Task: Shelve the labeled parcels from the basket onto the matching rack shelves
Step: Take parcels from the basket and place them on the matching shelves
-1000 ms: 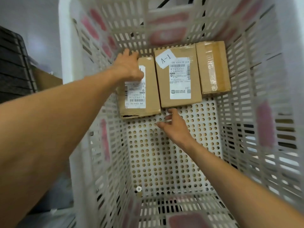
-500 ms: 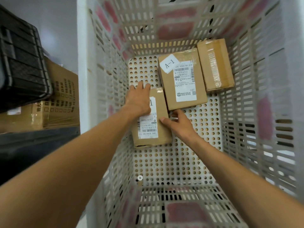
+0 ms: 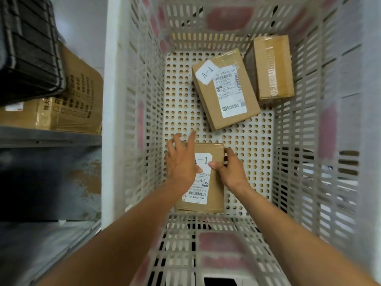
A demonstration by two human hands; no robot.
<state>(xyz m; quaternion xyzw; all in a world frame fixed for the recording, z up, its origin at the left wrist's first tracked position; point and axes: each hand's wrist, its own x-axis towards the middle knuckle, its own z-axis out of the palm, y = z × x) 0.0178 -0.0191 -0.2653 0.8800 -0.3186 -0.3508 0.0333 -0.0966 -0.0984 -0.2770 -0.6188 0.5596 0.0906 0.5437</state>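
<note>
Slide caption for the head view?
In the white basket, the left hand rests on and the right hand grips an A-1 parcel; a second A-1 parcel and a taped box lie beyond.

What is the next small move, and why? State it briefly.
Probably lift the near parcel out of the basket: the left hand lies over its top, the right hand pinches its right edge, and its label reads A-1, so it looks ready to come out.

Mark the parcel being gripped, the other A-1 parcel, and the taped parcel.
Gripped parcel (image 3: 216,197): head view, cardboard right of label.
Other A-1 parcel (image 3: 231,93): head view, its shipping label.
Taped parcel (image 3: 270,69): head view, tape strip.
</note>
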